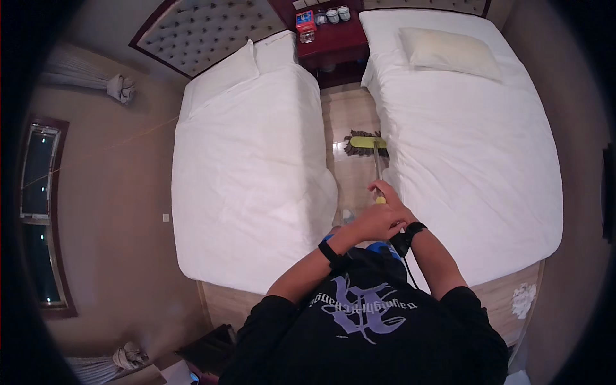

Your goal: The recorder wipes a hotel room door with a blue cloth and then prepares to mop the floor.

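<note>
A flat floor mop with a yellow-green plate (368, 142) and a grey-brown fringe (353, 151) lies on the tiled floor between two beds. Its fringe meets the hanging sheet of the right bed. From the plate, the metal handle (378, 166) runs back towards my body. My right hand (391, 196) is around the handle near a yellow collar (380, 199), farther forward than the other hand. My left hand (380, 222) grips the handle closer to my waist, beside my right wrist. The handle's end is hidden by my hands and body. Black bands circle both wrists.
White sheets cover the left bed (250, 159) and right bed (471, 144), which border the narrow aisle. A dark red nightstand (332, 45) at its far end carries lidded cups (333, 16), a red box (304, 21) and a glass dish (307, 36). Crumpled white material (523, 301) lies lower right.
</note>
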Demonstrator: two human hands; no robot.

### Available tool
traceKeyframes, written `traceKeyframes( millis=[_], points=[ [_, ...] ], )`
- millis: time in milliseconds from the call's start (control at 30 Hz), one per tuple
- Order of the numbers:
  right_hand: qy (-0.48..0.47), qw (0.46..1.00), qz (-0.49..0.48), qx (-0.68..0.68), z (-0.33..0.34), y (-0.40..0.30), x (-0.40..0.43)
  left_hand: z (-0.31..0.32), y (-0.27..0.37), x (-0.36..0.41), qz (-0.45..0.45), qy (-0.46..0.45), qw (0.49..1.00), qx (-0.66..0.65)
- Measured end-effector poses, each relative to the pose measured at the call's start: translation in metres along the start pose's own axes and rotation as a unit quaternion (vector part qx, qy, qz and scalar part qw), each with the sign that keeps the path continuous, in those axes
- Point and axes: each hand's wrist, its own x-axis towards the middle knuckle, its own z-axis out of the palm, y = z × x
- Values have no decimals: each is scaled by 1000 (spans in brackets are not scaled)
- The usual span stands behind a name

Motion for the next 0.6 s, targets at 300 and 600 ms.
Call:
traceKeyframes(
  millis=[300,600],
  points=[
    [47,996,4,69,-24,-33,77,-54,-56,77,103,4,992,-79],
    [-2,996,11,-93,-42,94,194,-117,-153,135,104,-6,989,-103]
  ],
)
